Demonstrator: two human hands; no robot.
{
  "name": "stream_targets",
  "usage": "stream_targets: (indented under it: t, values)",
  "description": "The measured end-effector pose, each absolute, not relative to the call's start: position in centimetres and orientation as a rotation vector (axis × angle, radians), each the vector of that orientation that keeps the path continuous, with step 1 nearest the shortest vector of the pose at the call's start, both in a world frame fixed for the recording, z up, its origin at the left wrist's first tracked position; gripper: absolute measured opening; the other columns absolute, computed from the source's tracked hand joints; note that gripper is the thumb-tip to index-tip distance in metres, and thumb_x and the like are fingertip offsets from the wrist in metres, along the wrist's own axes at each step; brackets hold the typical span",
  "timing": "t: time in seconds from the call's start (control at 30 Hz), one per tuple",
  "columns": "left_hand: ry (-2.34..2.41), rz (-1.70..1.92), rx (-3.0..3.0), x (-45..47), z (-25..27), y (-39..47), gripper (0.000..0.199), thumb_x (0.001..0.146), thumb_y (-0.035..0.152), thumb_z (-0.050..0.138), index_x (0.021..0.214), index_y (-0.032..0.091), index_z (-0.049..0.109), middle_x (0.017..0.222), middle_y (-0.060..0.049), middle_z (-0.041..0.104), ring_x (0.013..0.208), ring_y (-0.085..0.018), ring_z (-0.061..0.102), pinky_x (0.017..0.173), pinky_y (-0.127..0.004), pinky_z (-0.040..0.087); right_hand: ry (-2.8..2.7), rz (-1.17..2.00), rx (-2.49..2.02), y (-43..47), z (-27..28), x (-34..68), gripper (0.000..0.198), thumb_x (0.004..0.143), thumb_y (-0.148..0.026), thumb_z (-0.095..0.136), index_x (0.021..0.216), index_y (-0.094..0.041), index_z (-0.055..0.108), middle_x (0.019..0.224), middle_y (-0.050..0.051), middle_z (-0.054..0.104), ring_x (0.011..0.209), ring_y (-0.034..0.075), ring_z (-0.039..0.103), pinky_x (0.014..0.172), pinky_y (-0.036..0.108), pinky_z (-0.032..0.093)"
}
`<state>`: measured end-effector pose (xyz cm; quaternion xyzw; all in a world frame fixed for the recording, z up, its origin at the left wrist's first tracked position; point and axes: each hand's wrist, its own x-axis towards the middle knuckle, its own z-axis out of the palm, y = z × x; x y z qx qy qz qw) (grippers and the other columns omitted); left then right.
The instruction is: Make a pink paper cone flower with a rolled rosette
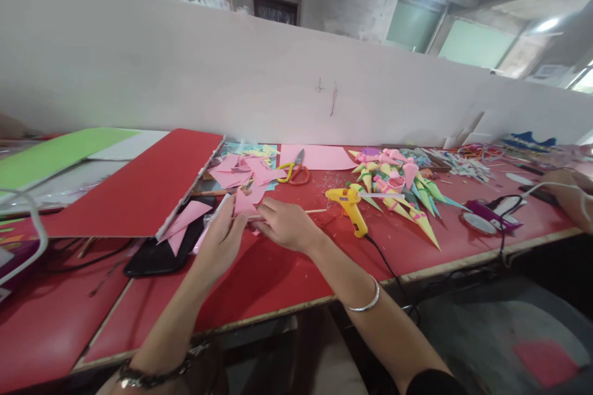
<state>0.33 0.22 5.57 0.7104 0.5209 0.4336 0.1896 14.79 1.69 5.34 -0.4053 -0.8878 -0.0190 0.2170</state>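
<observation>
My left hand point(221, 236) is closed on a pink piece of paper point(243, 204), whose pointed tip stands up between the two hands. My right hand point(290, 225) pinches a thin pale stick point(317, 211) lying across the paper's lower part; its far end sticks out to the right past the knuckles. The fingertips of both hands nearly meet, so how the paper wraps the stick is partly hidden. Just beyond lie pink paper cuttings point(231, 171) and scissors point(293, 173) with yellow and orange handles. To the right rests a yellow hot glue gun point(349, 208).
Colourful paper cones point(424, 225) are heaped right of the glue gun, whose cord drops over the table edge. A red board point(139, 191) lies at left above a black phone-like slab point(152, 258). Another person's hand point(567, 191) is at far right. A white partition point(259, 80) stands behind.
</observation>
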Motion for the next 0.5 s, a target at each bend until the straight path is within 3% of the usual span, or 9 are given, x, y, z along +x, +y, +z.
stream_targets:
  t: [0.1, 0.3, 0.5]
  values:
    - [1.467, 1.235, 2.048, 0.0, 5.7, 0.3, 0.036, 0.078, 0.034, 0.034, 0.109, 0.018, 0.044, 0.106, -0.008, 0.057, 0.105, -0.022, 0.051, 0.091, -0.033, 0.039, -2.465, -0.086, -1.140, 1.7, 5.4, 14.7, 0.027, 0.090, -0.037, 0.038, 0.095, -0.016, 0.054, 0.095, 0.006, 0.058, 0.079, 0.017, 0.058, 0.050, 0.024, 0.037]
    - [1.405, 1.115, 1.986, -1.0, 5.8, 0.8, 0.025, 0.079, 0.041, 0.039, 0.087, 0.020, 0.049, 0.066, 0.001, 0.059, 0.069, -0.018, 0.058, 0.065, -0.027, 0.047, -2.398, -0.182, -1.156, 1.8, 5.1, 14.6, 0.033, 0.091, -0.040, 0.035, 0.092, -0.016, 0.058, 0.084, 0.005, 0.061, 0.072, 0.013, 0.058, 0.051, 0.022, 0.033]
    - [1.320, 1.083, 1.834, -1.5, 5.5, 1.2, 0.027, 0.076, 0.046, 0.047, 0.077, 0.019, 0.051, 0.063, 0.001, 0.061, 0.058, -0.016, 0.056, 0.061, -0.026, 0.047, -2.348, -0.201, -1.126, 2.1, 4.6, 14.5, 0.037, 0.092, -0.041, 0.032, 0.095, -0.020, 0.062, 0.081, 0.003, 0.062, 0.069, 0.011, 0.058, 0.052, 0.021, 0.032]
